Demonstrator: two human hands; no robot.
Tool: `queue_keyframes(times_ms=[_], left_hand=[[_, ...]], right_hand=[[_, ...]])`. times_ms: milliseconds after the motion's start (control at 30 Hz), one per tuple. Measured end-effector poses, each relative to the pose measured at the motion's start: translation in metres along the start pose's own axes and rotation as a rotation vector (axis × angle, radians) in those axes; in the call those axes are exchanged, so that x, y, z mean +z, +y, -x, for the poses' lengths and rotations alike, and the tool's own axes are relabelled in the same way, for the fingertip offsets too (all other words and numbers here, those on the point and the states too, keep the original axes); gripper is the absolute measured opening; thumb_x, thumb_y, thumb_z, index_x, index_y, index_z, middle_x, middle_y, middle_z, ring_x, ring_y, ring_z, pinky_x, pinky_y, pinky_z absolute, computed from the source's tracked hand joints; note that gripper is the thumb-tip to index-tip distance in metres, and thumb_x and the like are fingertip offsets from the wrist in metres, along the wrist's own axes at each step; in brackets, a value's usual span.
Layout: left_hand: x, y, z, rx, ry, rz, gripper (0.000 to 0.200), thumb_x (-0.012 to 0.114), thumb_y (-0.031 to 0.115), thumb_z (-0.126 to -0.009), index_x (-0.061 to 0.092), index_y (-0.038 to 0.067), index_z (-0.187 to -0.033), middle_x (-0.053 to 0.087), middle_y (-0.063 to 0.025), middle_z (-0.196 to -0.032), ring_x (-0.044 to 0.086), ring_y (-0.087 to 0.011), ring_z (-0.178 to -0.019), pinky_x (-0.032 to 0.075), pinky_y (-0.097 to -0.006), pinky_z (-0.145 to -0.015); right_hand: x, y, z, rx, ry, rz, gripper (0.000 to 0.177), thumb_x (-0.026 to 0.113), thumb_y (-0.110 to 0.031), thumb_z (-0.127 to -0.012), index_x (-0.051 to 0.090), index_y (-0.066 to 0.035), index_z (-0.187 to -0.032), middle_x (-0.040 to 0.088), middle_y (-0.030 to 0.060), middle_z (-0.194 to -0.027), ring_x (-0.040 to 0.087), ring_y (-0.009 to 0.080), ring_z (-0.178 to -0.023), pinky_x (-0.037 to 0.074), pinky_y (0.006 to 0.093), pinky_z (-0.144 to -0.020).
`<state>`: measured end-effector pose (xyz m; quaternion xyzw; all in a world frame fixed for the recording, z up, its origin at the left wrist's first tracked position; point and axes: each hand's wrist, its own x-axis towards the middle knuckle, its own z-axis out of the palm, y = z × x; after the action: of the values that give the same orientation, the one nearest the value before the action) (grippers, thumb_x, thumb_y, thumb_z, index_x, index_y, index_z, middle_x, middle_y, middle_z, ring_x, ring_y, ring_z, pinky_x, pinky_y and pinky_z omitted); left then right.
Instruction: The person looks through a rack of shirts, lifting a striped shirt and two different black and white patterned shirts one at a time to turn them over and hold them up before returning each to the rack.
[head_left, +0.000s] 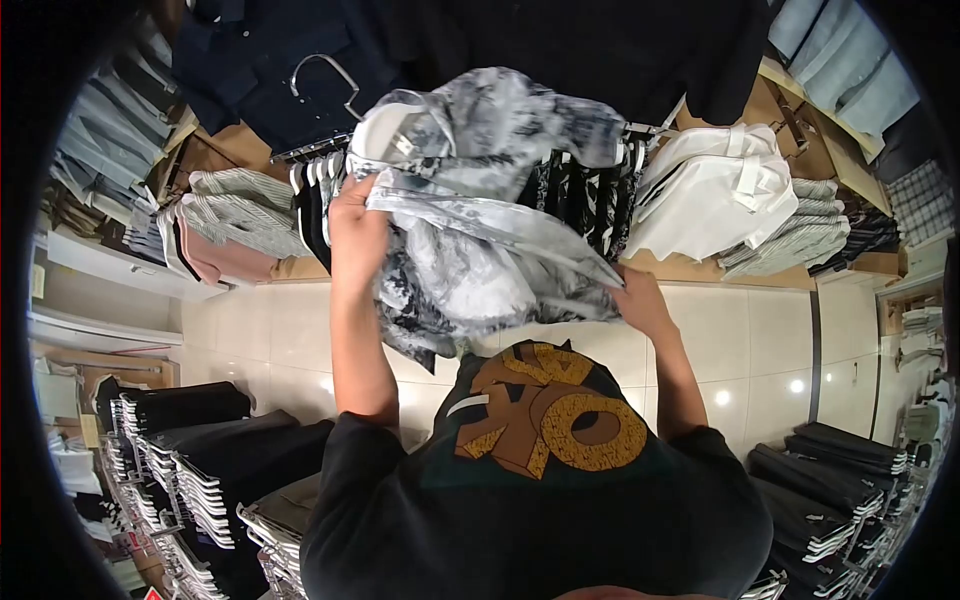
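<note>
B/w patterned shirt (500,120) is held up just in front of the rail (650,129), w/ the rail's mid part hidden by it. A white hanger (375,136) is seen at the shirt's collar, its metal hook tilted up & left. A pale edge of the shirt is gripped by the L hand (358,225), closed w/ cloth b/w thumb & fingers, nr the rail's L end. The far end of that edge is pinched by the R hand (640,300), also closed, on the near side of the rail's R part. The cloth is spread b/w both hands.

Patterned garments (590,205) are hung on the rail. White garments (710,190) are hung R of the rail; striped garments (230,205) & a pink garment (225,252), L of it. Dk shirts (275,75) are displayed above the rail. Tiled floor (740,340) is seen below it.
</note>
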<state>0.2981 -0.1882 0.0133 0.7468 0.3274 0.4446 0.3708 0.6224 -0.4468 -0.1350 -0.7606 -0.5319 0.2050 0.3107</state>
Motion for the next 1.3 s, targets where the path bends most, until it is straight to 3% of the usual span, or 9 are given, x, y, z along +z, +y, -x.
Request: queue_keyframes(times_ms=[167, 333, 400, 467, 600, 800, 1033, 1200, 1300], left_hand=[[0.011, 0.008, 0.004, 0.122, -0.111, -0.176, 0.021, 0.068, 0.004, -0.092, 0.08, 0.001, -0.109, 0.072, -0.0202, -0.12, 0.067, -0.0282, -0.109, 0.051, -0.0348, -0.095], [0.015, 0.037, 0.048, 0.012, -0.677, -0.237, 0.03, 0.089, 0.011, -0.075, 0.084, 0.01, -0.105, 0.075, -0.0131, -0.111, 0.07, -0.0258, -0.103, 0.055, -0.0352, -0.093], [0.016, 0.038, 0.061, 0.14, -0.877, -0.168, 0.022, 0.085, 0.011, -0.078, 0.084, 0.012, -0.101, 0.073, -0.0149, -0.106, 0.072, -0.0317, -0.093, 0.057, -0.0385, -0.084], [0.008, 0.053, 0.059, 0.073, -1.037, -0.117, 0.02, 0.084, 0.01, -0.08, 0.085, 0.014, -0.1, 0.072, -0.0136, -0.099, 0.071, -0.0302, -0.089, 0.056, -0.0387, -0.079], [-0.009, 0.028, 0.044, 0.109, -0.948, 0.067, 0.022, 0.085, 0.005, -0.077, 0.085, 0.011, -0.097, 0.068, -0.0135, -0.08, 0.069, -0.0251, -0.081, 0.053, -0.0353, -0.072], [0.022, -0.083, 0.017, -0.127, -0.612, 0.063, 0.014, 0.085, 0.009, -0.083, 0.084, 0.007, -0.096, 0.077, -0.0125, -0.107, 0.07, -0.0221, -0.1, 0.055, -0.0335, -0.088], [0.086, -0.225, 0.019, -0.131, -0.229, -0.022, 0.013, 0.077, 0.01, -0.087, 0.078, 0.006, -0.099, 0.066, -0.0228, -0.135, 0.061, -0.0375, -0.131, 0.05, -0.0416, -0.106], [0.087, -0.282, -0.005, -0.194, -0.241, 0.012, 0.013, 0.073, 0.009, -0.09, 0.074, 0.003, -0.101, 0.057, -0.0271, -0.145, 0.053, -0.0417, -0.14, 0.046, -0.043, -0.111], [0.085, -0.307, -0.027, -0.321, -0.282, 0.39, 0.013, 0.07, 0.014, -0.098, 0.07, 0.002, -0.104, 0.053, -0.0238, -0.149, 0.047, -0.0351, -0.146, 0.043, -0.0375, -0.111]], right_hand=[[0.029, 0.049, 0.017, -0.088, -0.09, 0.177, 0.032, 0.072, -0.021, -0.085, 0.071, 0.001, -0.107, 0.07, 0.0273, -0.093, 0.068, 0.0461, -0.092, 0.055, 0.0491, -0.082], [-0.043, -0.044, 0.012, 0.055, -0.11, -0.169, 0.05, 0.086, -0.03, -0.078, 0.072, -0.001, -0.116, 0.075, 0.0161, -0.106, 0.071, 0.0397, -0.096, 0.057, 0.0444, -0.088], [-0.057, -0.065, 0.002, -0.297, 0.276, 0.01, 0.056, 0.089, -0.031, -0.078, 0.069, -0.003, -0.123, 0.075, 0.0136, -0.113, 0.072, 0.0341, -0.095, 0.058, 0.041, -0.089], [-0.068, -0.087, -0.007, -0.397, 0.093, -0.053, 0.055, 0.087, -0.03, -0.081, 0.068, -0.003, -0.125, 0.075, 0.014, -0.109, 0.072, 0.0325, -0.094, 0.057, 0.0395, -0.086], [-0.059, -0.103, -0.021, -0.331, -0.552, -0.249, 0.044, 0.081, -0.027, -0.09, 0.065, -0.003, -0.124, 0.072, 0.0158, -0.092, 0.071, 0.0291, -0.081, 0.054, 0.0367, -0.072], [0.02, -0.127, -0.046, -0.041, -0.395, -0.304, 0.032, 0.074, -0.026, -0.097, 0.058, 0.002, -0.101, 0.059, 0.016, -0.072, 0.05, 0.0191, -0.063, 0.046, 0.0377, -0.061], [0.133, -0.138, -0.11, 0.098, -0.116, -0.309, 0.033, 0.069, -0.024, -0.097, 0.057, 0.005, -0.108, 0.07, 0.0259, -0.094, 0.07, 0.0417, -0.087, 0.052, 0.0436, -0.075], [0.188, -0.14, -0.153, 0.122, -0.063, -0.231, 0.035, 0.067, -0.023, -0.097, 0.053, 0.006, -0.111, 0.068, 0.0337, -0.095, 0.066, 0.0534, -0.093, 0.052, 0.0561, -0.079], [0.204, -0.154, -0.177, 0.215, -0.067, -0.194, 0.033, 0.067, -0.021, -0.097, 0.052, 0.006, -0.109, 0.067, 0.0337, -0.093, 0.066, 0.0538, -0.092, 0.052, 0.0564, -0.078]])
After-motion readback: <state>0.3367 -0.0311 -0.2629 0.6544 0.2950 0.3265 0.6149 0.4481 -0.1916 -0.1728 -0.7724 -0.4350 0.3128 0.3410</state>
